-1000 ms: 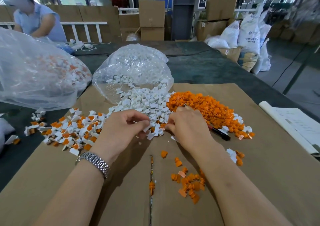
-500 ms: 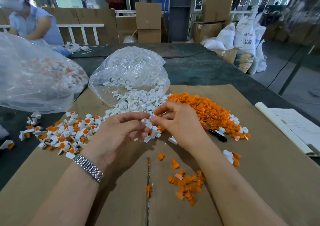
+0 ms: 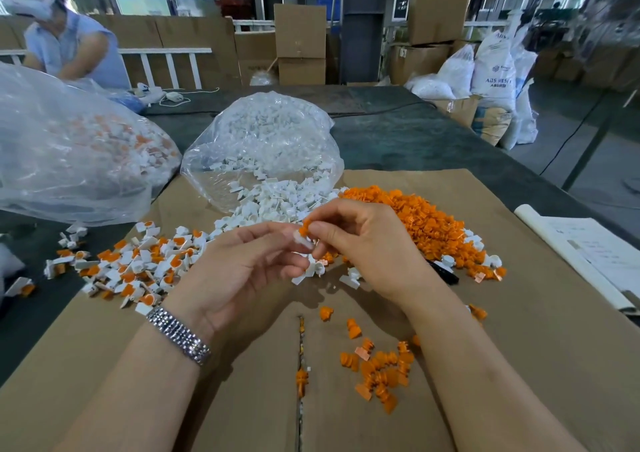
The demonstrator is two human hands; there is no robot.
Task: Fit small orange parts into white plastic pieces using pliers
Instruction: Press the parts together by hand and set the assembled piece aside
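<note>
nearest the camera, loose orange bits (image 3: 379, 372) lie scattered on the cardboard sheet (image 3: 519, 365). above them the left hand (image 3: 242, 271), a metal watch (image 3: 180, 335) on its wrist, pinches a white plastic piece (image 3: 300, 240) between thumb and fingertips, while the right hand (image 3: 367, 247) pinches a small orange part (image 3: 305, 227) touching that piece. a dark-handled tool (image 3: 443, 273) lies just right of the right hand. beyond are a mixed heap of fitted pieces (image 3: 138, 264), a white pile (image 3: 270, 205) spilling from a clear bag (image 3: 263, 140), and an orange pile (image 3: 426, 223).
</note>
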